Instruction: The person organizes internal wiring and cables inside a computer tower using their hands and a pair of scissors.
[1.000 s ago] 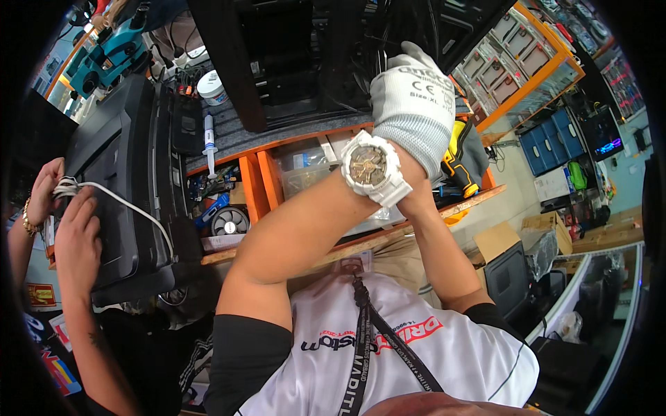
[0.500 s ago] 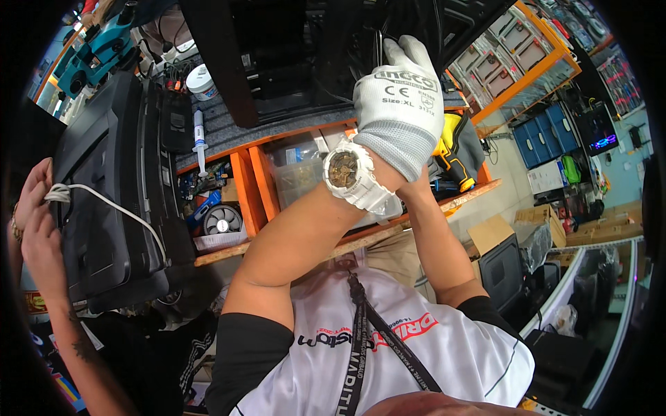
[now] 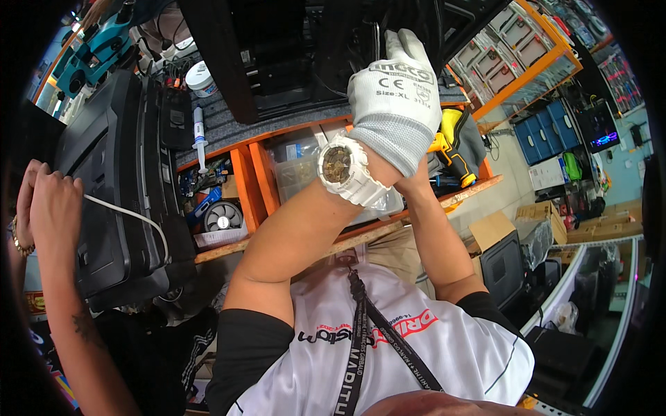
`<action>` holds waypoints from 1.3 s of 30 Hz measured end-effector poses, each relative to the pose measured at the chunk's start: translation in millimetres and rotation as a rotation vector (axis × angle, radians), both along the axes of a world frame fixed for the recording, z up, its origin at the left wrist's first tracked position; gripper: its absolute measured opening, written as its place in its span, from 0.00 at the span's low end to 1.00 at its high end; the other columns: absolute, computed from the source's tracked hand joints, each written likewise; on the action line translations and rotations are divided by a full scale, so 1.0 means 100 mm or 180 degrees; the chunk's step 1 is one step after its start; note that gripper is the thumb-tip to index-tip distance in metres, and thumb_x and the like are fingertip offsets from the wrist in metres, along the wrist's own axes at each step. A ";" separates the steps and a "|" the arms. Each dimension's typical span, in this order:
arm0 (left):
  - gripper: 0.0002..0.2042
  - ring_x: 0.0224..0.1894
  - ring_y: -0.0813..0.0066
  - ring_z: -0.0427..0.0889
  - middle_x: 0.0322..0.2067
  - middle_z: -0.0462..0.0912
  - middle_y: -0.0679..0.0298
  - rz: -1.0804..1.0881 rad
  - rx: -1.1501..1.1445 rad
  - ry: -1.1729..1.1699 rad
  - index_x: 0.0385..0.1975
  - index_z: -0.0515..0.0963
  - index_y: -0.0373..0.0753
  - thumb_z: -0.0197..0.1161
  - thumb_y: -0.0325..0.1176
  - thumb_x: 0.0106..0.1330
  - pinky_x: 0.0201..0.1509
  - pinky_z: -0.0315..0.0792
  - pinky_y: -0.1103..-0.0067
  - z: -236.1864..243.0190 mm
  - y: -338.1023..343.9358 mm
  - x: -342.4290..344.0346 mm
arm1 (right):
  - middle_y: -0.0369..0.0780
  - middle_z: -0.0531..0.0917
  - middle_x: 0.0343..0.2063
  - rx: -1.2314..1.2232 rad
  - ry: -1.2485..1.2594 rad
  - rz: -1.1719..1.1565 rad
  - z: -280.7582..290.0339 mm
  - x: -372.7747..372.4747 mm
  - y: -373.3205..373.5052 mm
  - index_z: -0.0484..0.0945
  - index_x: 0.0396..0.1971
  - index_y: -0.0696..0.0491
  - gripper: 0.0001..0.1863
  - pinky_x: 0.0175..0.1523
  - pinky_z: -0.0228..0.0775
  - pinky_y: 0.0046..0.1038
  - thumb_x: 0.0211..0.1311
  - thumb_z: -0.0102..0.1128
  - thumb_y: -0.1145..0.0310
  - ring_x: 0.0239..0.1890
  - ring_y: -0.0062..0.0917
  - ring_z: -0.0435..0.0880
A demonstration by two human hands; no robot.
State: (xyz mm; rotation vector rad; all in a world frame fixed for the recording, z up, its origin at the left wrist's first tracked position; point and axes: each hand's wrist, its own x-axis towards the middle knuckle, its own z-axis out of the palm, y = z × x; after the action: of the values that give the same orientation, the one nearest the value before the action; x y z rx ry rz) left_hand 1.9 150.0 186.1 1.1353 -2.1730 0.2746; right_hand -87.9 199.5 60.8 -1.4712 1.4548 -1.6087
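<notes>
At upper centre, gloved left hand (image 3: 395,97) reaches fingers-straight into the black computer case (image 3: 305,48); right hand hidden behind it.

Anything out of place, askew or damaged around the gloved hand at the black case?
Nothing looks damaged or spilled. The gloved left hand reaches into the open black case; the right hand is hidden behind it. A white syringe lies loose on the grey mat.
</notes>
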 end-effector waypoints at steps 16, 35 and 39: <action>0.11 0.41 0.60 0.94 0.40 0.94 0.60 -0.0073 -0.0061 0.0075 0.46 0.89 0.42 0.68 0.38 0.71 0.44 0.86 0.63 -0.02 0.03 0.05 | 0.47 0.91 0.55 -0.0445 0.0295 0.0003 0.00 0.14 -0.02 0.84 0.60 0.61 0.30 0.63 0.80 0.36 0.58 0.84 0.67 0.58 0.31 0.90; 0.13 0.42 0.59 0.94 0.42 0.94 0.60 -0.0145 -0.0069 0.0143 0.49 0.88 0.40 0.69 0.40 0.71 0.48 0.86 0.63 -0.04 0.04 0.07 | 0.46 0.88 0.58 -0.0385 -0.0214 0.0242 -0.15 0.20 -0.09 0.80 0.64 0.60 0.35 0.67 0.77 0.38 0.58 0.84 0.66 0.62 0.33 0.87; 0.14 0.43 0.59 0.94 0.42 0.94 0.60 -0.0158 -0.0064 0.0165 0.50 0.88 0.40 0.69 0.40 0.72 0.49 0.86 0.64 -0.03 0.04 0.08 | 0.47 0.88 0.58 -0.0455 -0.0060 0.0129 -0.17 0.20 -0.10 0.80 0.64 0.60 0.35 0.67 0.77 0.37 0.58 0.84 0.66 0.61 0.33 0.87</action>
State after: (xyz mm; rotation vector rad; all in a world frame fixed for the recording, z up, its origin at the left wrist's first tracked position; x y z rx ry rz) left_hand 9.7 153.6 182.8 1.0646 -2.1450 0.2420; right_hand -67.6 189.6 43.6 -1.5491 1.3146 -1.7277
